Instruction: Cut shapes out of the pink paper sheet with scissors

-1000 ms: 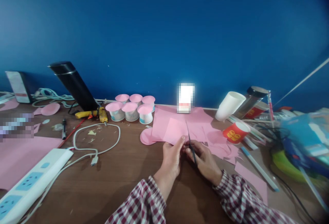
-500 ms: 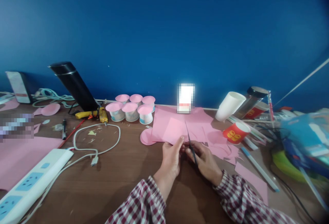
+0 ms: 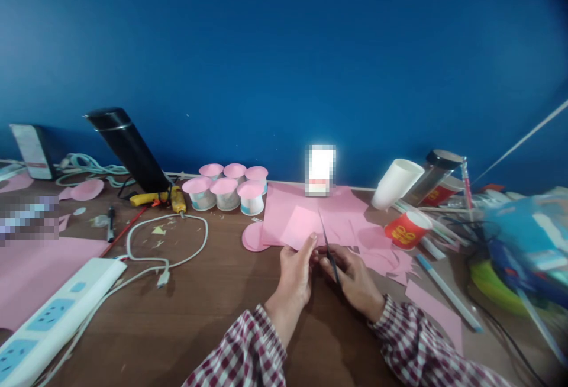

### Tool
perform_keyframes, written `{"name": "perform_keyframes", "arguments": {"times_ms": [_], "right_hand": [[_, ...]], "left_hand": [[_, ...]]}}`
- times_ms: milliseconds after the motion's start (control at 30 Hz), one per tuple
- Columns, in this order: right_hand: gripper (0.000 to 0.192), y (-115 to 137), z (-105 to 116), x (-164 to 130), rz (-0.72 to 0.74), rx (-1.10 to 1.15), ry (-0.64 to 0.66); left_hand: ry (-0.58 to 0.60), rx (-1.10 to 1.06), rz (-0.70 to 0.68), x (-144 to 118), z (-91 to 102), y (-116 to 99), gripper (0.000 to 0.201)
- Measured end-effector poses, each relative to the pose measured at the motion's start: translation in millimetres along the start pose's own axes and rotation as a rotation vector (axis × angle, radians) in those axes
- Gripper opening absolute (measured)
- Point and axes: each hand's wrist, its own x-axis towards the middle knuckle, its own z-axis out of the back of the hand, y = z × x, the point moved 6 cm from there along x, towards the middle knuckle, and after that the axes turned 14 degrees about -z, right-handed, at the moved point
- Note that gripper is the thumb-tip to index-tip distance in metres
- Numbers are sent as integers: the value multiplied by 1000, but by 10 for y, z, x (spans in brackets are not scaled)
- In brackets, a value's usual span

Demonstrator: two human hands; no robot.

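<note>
A small pink paper piece (image 3: 304,227) sits just below the frame's centre, pinched at its near edge by the left hand (image 3: 296,273). The right hand (image 3: 352,276) has its grip closed around scissors (image 3: 327,246), blades against that paper. Six pink-topped cups (image 3: 226,187) stand left of centre on the brown surface (image 3: 186,310).

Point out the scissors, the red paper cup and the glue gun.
scissors (image 3: 327,245), head view, on the dark blades.
red paper cup (image 3: 406,230), head view, on its printed side.
glue gun (image 3: 177,199), head view, on its yellow body.
</note>
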Motion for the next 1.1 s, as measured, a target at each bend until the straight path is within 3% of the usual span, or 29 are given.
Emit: {"name": "perform_keyframes", "arguments": {"times_ms": [167, 367, 1100], "right_hand": [[25, 20, -6, -4, 2, 3, -13], [24, 56, -3, 2, 15, 24, -4], [31, -57, 18, -5, -38, -2, -11]], "left_hand": [[-30, 49, 28, -10, 16, -8, 34], [15, 88, 23, -11, 39, 35, 34], [-18, 35, 19, -10, 19, -9, 32]]}}
